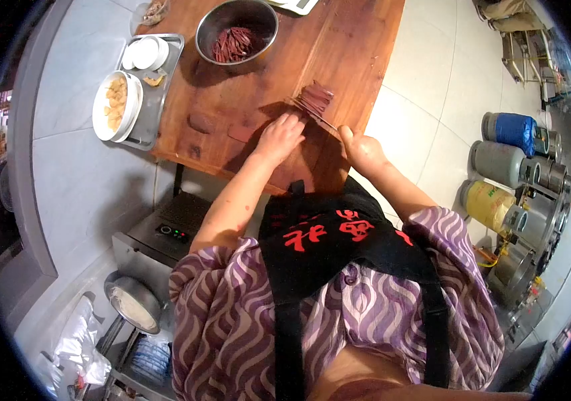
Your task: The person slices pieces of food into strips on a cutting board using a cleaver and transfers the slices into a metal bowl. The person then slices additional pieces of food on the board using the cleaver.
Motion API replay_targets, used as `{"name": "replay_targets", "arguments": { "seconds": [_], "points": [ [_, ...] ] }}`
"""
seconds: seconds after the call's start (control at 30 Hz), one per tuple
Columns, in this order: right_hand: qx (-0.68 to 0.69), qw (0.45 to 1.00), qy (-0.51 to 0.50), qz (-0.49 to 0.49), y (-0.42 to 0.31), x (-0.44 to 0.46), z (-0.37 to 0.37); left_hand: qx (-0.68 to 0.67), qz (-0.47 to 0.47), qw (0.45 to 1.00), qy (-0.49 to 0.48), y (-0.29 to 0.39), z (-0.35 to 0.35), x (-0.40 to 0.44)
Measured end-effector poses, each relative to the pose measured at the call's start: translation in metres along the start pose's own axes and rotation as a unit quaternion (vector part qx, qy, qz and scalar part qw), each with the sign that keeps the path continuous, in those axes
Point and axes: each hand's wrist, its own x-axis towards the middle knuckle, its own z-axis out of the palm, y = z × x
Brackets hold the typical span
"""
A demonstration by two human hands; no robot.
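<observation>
My right hand (364, 148) is closed around the handle of a knife (319, 119), its blade angled up and left over the wooden table. Just beyond the blade lies a pile of dark red strips (315, 98). My left hand (281, 138) is beside the blade on its left, fingers bent and close together, pressing down; whatever is under them is hidden. Left of that hand a flat dark red slice (241, 133) lies on the wood. Another dark reddish-brown piece (200, 122) sits further left. A steel bowl (200, 40) at the back holds more dark red strips.
On the wooden table's (359, 40) left edge, a metal tray (173, 63) carries white bowls, one with yellowish pieces. A white item (304, 5) lies at the back. Gas cylinders (496, 160) stand to the right. Lower left are a metal appliance (158, 234) and a steel basin (113, 284).
</observation>
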Motion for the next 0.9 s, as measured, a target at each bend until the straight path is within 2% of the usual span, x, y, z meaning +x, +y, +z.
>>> {"name": "replay_targets", "arguments": {
  "seconds": [0.03, 0.13, 0.27, 0.4, 0.5, 0.63, 0.73, 0.87, 0.9],
  "points": [
    [0.017, 0.999, 0.031, -0.025, -0.006, -0.004, -0.009, -0.001, -0.018, 0.999, -0.049, 0.001, 0.001, -0.004],
    [-0.012, 1.000, 0.003, 0.001, -0.013, 0.005, 0.009, -0.016, -0.006, 0.999, -0.029, 0.003, -0.003, -0.002],
    [0.026, 0.999, 0.023, 0.004, -0.004, 0.009, 0.016, -0.008, 0.040, 0.995, 0.091, 0.001, 0.003, -0.002],
    [-0.006, 0.999, 0.040, -0.027, -0.002, 0.003, 0.003, -0.028, 0.006, 1.000, 0.005, 0.002, -0.001, -0.003],
    [-0.037, 0.999, 0.012, -0.010, -0.016, 0.003, 0.010, -0.005, -0.006, 0.998, -0.056, -0.002, 0.003, -0.006],
    [-0.010, 1.000, 0.019, -0.009, -0.007, 0.007, 0.027, -0.022, 0.003, 1.000, -0.016, 0.000, -0.001, -0.002],
    [0.021, 1.000, 0.012, 0.003, -0.001, 0.010, 0.020, -0.026, 0.036, 0.996, 0.083, 0.001, 0.002, -0.001],
    [-0.009, 1.000, 0.003, -0.005, -0.016, 0.001, 0.004, 0.013, -0.013, 0.999, -0.048, -0.003, 0.010, -0.010],
    [-0.017, 1.000, 0.006, -0.010, -0.020, 0.000, 0.003, -0.018, -0.006, 0.999, -0.030, -0.002, 0.005, -0.007]
  ]
}}
